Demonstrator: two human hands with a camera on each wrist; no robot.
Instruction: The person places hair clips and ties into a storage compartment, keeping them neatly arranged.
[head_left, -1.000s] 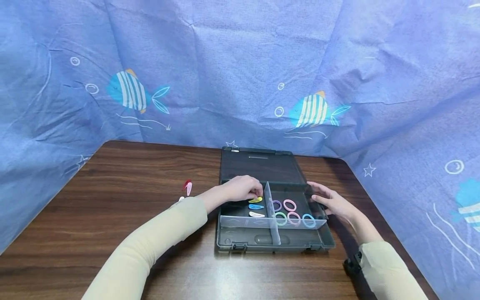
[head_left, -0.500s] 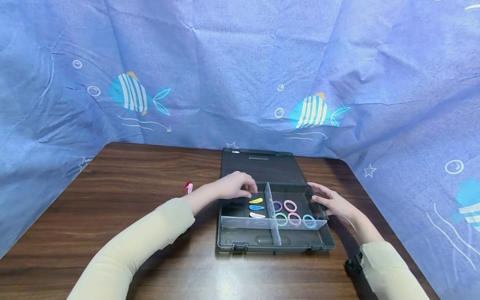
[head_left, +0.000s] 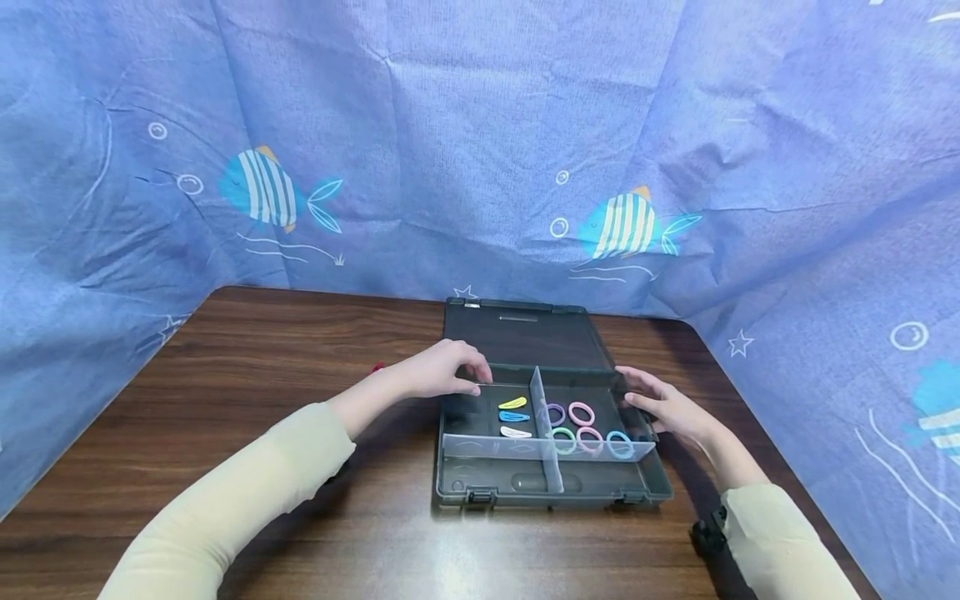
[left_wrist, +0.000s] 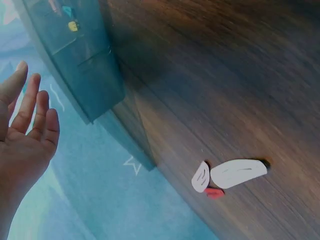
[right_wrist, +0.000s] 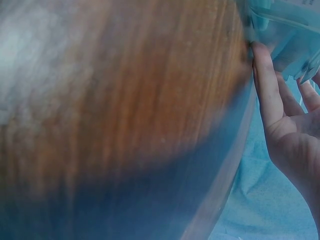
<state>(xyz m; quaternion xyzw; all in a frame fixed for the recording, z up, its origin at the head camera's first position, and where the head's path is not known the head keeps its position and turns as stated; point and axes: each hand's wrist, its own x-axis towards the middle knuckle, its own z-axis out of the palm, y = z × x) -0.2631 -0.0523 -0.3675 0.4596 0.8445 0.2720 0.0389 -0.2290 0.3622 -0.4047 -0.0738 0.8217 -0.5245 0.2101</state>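
Observation:
My left hand [head_left: 446, 367] hovers over the left edge of an open dark translucent organizer box [head_left: 551, 500], fingers loose and holding nothing. In its left compartment lie a yellow hair clip [head_left: 513, 403], a blue hair clip [head_left: 513, 417] and a white hair clip [head_left: 515, 432]. Several coloured hair ties, among them a pink hair tie [head_left: 581, 403] and a blue hair tie [head_left: 631, 445], occupy the right compartment. Against the box's right side rests my right hand [head_left: 667, 406], with fairly straight fingers touching the wall and rim.
On the wooden table [left_wrist: 225, 100], a white clip [left_wrist: 239, 173], a smaller pale clip [left_wrist: 201, 176] and a red clip [left_wrist: 215, 193] lie together, left of the box. Clear dividers [head_left: 495, 447] split the box. Its lid [head_left: 525, 337] lies back toward the fish-print cloth [head_left: 480, 150].
My left hand has let go of the yellow hair clip, which stays in the left compartment, and has moved up and leftward. The right hand keeps its place on the box.

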